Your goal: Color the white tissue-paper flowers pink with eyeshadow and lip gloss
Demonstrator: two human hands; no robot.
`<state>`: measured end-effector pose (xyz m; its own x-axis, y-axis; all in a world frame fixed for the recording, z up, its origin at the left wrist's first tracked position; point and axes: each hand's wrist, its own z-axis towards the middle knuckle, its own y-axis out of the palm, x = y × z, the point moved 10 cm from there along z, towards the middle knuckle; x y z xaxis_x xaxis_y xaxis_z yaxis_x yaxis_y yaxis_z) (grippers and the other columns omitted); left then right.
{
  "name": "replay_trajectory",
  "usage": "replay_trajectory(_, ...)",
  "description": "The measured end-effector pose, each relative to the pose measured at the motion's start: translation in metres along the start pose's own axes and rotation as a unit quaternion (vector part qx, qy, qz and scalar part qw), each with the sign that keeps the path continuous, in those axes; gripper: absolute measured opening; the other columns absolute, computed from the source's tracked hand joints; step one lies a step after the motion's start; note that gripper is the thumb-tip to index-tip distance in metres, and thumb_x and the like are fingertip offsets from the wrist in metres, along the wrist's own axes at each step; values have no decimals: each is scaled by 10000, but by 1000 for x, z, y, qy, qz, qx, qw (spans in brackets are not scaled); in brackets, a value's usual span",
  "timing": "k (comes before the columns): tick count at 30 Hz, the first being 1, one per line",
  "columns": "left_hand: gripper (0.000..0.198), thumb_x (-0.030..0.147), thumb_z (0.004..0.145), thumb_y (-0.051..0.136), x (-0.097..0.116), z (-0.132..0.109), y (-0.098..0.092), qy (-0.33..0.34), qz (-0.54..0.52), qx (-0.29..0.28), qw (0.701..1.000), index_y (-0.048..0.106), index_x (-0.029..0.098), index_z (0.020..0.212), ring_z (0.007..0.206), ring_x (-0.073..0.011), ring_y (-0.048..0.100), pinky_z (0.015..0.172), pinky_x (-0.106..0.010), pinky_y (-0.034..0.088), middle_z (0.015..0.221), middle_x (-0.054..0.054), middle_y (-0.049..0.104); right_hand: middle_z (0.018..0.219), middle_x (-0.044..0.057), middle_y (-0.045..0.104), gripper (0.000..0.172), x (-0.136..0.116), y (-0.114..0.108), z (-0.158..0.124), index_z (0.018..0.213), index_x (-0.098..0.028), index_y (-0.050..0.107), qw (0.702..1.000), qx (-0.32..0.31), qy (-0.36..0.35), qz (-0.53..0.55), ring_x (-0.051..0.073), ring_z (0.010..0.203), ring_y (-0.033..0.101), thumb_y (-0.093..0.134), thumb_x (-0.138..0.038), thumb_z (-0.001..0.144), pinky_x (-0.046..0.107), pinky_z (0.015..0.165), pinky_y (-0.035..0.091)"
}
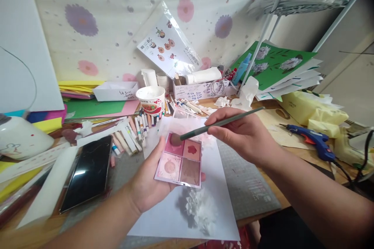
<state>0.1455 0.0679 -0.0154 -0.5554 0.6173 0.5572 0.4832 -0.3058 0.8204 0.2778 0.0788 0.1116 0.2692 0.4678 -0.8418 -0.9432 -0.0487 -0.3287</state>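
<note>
Head view, near to far. One white paper flower (201,208) lies on one white sheet (216,171), closest to the camera, just below the palette. One left hand (152,181) holds one makeup palette (181,159) flat on the palm: thumb clamped on its left edge, fingers curled underneath, one fingertip showing past the right edge. The palette has four colour pans, two pink on the left, one coral and one brown on the right. One right hand (242,134) pinches one green-handled brush (219,123) between thumb and forefinger, fingers closed around the handle. The brush tip touches the upper-left pink pan, just beside the left thumb; the handle runs up and right through the right fingers and sticks out past them. One black phone (87,173) lies face up to the left, well apart from both hands. One grey cutting mat (248,179) sits under the sheet's right side. One blue glue gun (312,140) lies to the right. Further back: a row of markers (131,136), too many and too blurred to count, one paper cup (151,100), one green card (271,64) leaning at the rear right.
</note>
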Motion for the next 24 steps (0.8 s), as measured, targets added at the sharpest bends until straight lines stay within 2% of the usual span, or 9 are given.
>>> replay_trajectory(2, 498, 545, 978, 475, 0, 0, 2, 2, 16, -10, 1000, 684, 156, 1208, 1006, -312, 715, 946, -633, 505, 1153, -151, 751, 731, 20, 654, 23, -4, 9, -1, 820, -170, 671, 999, -41, -7, -8, 127, 649, 598, 655, -176, 805, 255, 575, 475)
replay_trajectory(5, 531, 546, 997, 423, 2, -1, 6, 8, 30, -23, 999, 672, 139, 1231, 1002, -319, 715, 944, -645, 504, 1160, -160, 748, 763, 33, 680, 81, -20, 12, -4, 802, -178, 681, 995, -69, -61, -48, 139, 702, 622, 627, -119, 807, 273, 633, 493)
replay_trajectory(10, 528, 549, 1001, 400, 1, -1, 6, 0, 28, -10, 1000, 685, 150, 1197, 962, -312, 719, 932, -654, 506, 1115, -140, 764, 833, 46, 707, 253, -37, 13, -12, 807, -191, 703, 984, -85, -127, -87, 165, 807, 653, 583, 26, 759, 311, 752, 519)
replay_trajectory(17, 552, 555, 1008, 364, -4, -1, 0, -12, 24, 25, 999, 713, 138, 1105, 920, -307, 724, 927, -667, 499, 1052, -136, 774, 826, 50, 706, 265, -46, 25, -16, 765, -176, 703, 981, -94, -145, -89, 135, 785, 652, 566, 50, 759, 260, 725, 516)
replay_trajectory(19, 547, 541, 1016, 348, -1, 0, -3, -4, 25, 31, 999, 706, 142, 1126, 931, -316, 727, 919, -675, 500, 1065, -141, 773, 832, 50, 704, 244, -43, 19, -14, 762, -185, 703, 985, -79, -136, -72, 146, 791, 652, 579, 26, 769, 280, 729, 517)
replay_trajectory(24, 496, 507, 1020, 373, 27, 2, -14, 56, 27, 59, 996, 667, 163, 1224, 1017, -312, 719, 886, -570, 564, 1167, -138, 750, 820, 46, 653, 84, -6, -30, -4, 755, -203, 656, 997, 25, -51, -42, 186, 806, 619, 628, -133, 791, 338, 721, 494)
